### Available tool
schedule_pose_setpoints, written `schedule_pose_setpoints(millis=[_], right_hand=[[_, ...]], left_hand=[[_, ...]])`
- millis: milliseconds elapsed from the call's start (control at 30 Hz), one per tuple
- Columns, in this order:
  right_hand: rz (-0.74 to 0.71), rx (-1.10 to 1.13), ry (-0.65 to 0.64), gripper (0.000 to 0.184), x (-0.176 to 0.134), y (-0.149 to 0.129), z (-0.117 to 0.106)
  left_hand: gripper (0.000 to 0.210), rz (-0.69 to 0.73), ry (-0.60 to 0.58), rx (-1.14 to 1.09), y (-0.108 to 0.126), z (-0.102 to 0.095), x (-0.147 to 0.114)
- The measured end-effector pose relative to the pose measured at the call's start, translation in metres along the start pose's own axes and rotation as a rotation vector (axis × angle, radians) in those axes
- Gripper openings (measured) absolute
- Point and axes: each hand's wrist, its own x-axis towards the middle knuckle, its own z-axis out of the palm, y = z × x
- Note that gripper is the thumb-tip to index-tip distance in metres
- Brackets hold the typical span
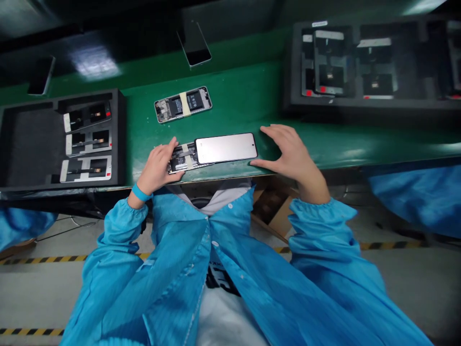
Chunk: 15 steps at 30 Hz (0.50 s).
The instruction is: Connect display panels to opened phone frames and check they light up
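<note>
In front of me on the green bench lies a phone body (179,158) with its inside bared and a pale tape strip across it. A phone screen (226,148), lit white, rests over its right part. My left hand (159,162) grips the left end of the phone body between thumb and fingers. To the right of the screen, my right hand (284,151) is held with thumb and fingers spread wide, apart from the screen and holding nothing. Beyond them lies another opened phone body (196,102) with a battery and a tape strip.
A black foam tray (120,139) with several screen parts stands at the left. A second black tray (295,101) with more screen parts is at the right. Two dark phones (197,45) lie farther back. Blue sleeves of other people show at both sides.
</note>
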Motion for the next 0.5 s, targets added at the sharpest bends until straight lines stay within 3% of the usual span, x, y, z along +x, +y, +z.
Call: schedule_pose_setpoints(millis=[267, 400, 500], right_hand=[[-0.032, -0.011, 0.01, 0.101, 0.002, 0.003, 0.004], [-0.207, 0.033, 0.021, 0.098, 0.013, -0.008, 0.015], [-0.358, 0.074, 0.011, 0.088, 0.03, -0.016, 0.03]], left_hand=[[0.055, -0.015, -0.035, -0.085, 0.0, -0.009, 0.004], [0.045, -0.031, -0.05, -0.104, 0.006, -0.013, 0.015], [0.023, -0.085, -0.059, 0.027, 0.014, -0.016, 0.025]])
